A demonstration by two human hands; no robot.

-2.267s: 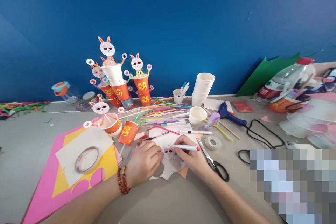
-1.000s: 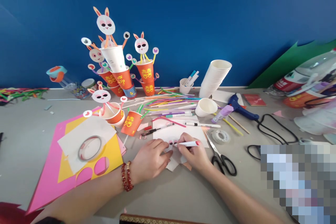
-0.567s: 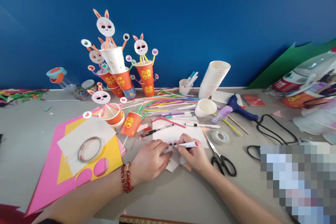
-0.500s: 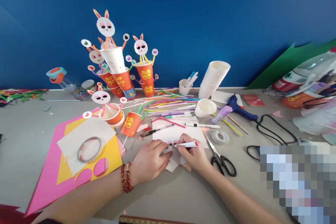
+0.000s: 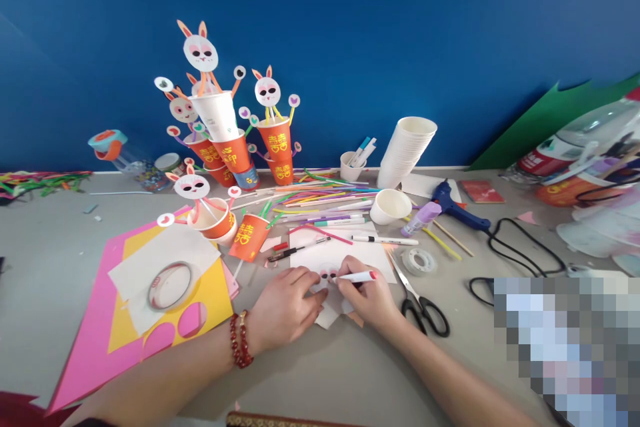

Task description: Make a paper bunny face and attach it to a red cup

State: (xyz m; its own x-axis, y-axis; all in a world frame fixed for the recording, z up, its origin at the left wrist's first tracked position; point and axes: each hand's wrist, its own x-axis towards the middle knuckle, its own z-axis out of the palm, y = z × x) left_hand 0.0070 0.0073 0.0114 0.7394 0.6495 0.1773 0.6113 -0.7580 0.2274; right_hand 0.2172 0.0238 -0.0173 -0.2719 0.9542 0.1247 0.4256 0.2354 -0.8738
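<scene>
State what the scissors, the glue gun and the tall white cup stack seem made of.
Scissors: metal blades, from their silvery sheen; black handles, probably smooth plastic.
Glue gun: likely smooth moulded plastic, given its evenly blue body.
Cup stack: probably matte paper, judging by the plain white walls and rims, though plastic can't be ruled out.

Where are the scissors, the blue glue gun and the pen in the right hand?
Scissors (image 5: pixel 424 307): head view, black handle.
Blue glue gun (image 5: pixel 463 215): head view, body.
Pen in the right hand (image 5: pixel 358 277): head view, white barrel.
</scene>
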